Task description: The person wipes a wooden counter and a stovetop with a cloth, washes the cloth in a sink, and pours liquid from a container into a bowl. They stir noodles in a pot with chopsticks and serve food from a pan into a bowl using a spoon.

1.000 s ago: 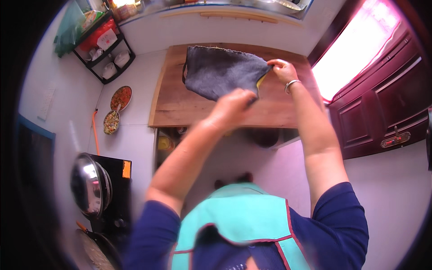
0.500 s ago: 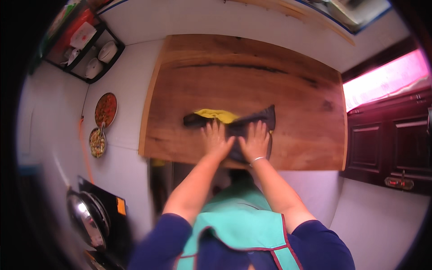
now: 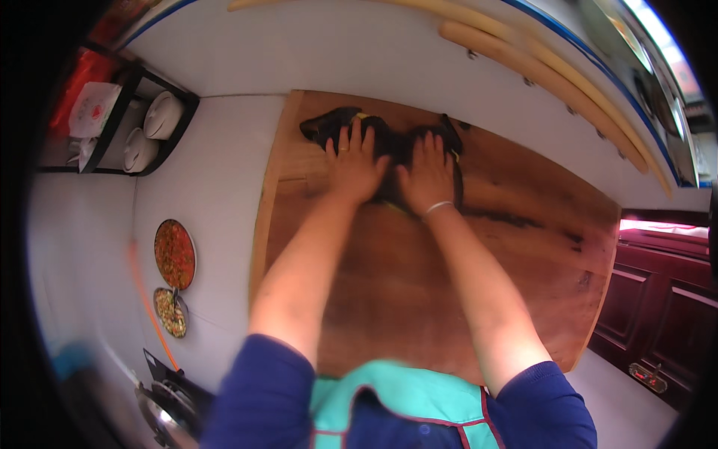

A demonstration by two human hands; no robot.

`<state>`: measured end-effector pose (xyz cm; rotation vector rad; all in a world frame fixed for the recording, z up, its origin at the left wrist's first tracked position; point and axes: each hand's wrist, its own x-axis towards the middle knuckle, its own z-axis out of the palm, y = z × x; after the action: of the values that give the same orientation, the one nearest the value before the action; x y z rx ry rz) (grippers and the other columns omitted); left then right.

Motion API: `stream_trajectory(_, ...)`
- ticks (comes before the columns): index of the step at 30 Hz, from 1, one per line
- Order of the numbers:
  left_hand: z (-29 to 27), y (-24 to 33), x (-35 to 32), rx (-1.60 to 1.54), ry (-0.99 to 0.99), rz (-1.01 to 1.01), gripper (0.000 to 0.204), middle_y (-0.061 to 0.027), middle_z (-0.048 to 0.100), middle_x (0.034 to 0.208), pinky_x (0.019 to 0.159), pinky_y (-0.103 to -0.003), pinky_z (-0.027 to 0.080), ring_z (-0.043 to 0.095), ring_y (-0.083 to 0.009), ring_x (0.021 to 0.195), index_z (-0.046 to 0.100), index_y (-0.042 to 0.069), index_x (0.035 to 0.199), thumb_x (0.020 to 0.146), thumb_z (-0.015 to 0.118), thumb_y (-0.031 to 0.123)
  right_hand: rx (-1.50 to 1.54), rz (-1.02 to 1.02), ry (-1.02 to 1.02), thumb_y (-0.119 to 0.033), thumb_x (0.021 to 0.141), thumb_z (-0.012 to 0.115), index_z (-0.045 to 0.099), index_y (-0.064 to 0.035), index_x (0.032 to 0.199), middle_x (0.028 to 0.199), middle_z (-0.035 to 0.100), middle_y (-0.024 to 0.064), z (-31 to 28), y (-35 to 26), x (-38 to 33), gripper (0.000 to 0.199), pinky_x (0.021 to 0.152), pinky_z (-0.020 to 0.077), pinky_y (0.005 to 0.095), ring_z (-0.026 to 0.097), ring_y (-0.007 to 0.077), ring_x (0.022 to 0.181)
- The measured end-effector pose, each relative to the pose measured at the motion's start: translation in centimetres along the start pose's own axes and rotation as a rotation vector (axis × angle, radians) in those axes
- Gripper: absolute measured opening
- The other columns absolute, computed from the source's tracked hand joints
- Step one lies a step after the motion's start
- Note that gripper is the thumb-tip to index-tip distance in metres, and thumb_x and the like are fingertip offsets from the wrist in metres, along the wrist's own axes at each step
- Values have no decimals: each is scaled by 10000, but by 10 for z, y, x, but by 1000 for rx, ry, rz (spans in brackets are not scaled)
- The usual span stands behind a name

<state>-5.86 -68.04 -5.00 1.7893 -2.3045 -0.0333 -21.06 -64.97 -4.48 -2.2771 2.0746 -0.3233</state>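
Both my hands press flat on a bunched dark cloth (image 3: pixel 394 142) with bits of yellow at its edges. It lies near the far edge of a large brown wooden board (image 3: pixel 396 292). My left hand (image 3: pixel 355 170) covers the cloth's left half, fingers spread and pointing away from me. Beside it, my right hand (image 3: pixel 428 176), with a bracelet at the wrist, lies on the right half, fingers stretched out. The thumbs point toward each other with a strip of cloth between them. My palms hide part of the cloth.
Left of the board are a round dish of red food (image 3: pixel 175 254) and a smaller dish of mixed food (image 3: pixel 170 313). A black shelf with white bowls (image 3: pixel 162 116) stands far left, a stove with a pan (image 3: pixel 168 419) lower left. Long wooden rods (image 3: pixel 538 90) hang along the far wall.
My hands have slid away from me with the cloth, from the board's near part to its far edge. Less yellow shows now. The view has shifted with my head.
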Motion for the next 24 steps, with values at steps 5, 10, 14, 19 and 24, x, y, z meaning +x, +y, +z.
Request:
stream_trajectory(5,-7,-49,56,174,-139,72,531,-132,295,1428,1048,-495,227,278,-314,1307,427,-3,1271,862,462,334,78,-206,-31,-294,858,413,407,16,1290,1407,327,157,24,-33,67,532,1071,205,428,273,291,1317)
stream_trajectory(10,7,-54,60,238,-130,62,502,-110,324,1420,1050,-483,235,287,-289,1309,476,-34,1231,846,440,286,144,-253,-53,-265,868,386,418,31,1278,1417,316,150,25,-39,84,506,1078,201,423,255,273,1331)
stream_trajectory(14,14,-43,55,218,-57,33,466,-142,320,1415,1034,-487,263,295,-331,1295,480,-65,1199,856,430,247,298,-207,62,-312,886,388,462,25,1246,1392,356,153,29,-31,78,499,1081,189,417,273,268,1320)
stream_trajectory(19,37,50,34,201,39,23,420,-190,329,1394,1026,-496,271,302,-382,1276,500,-88,1140,857,429,214,285,-277,61,-340,896,386,468,12,1246,1381,378,143,5,63,29,503,1079,182,411,293,264,1308)
stream_trajectory(24,63,270,33,358,-32,324,369,-213,467,1270,1060,-497,209,314,-390,1262,562,-62,1076,856,438,207,218,-161,27,-359,892,370,445,16,1272,1394,358,151,-36,260,-51,539,1089,164,407,257,258,1331)
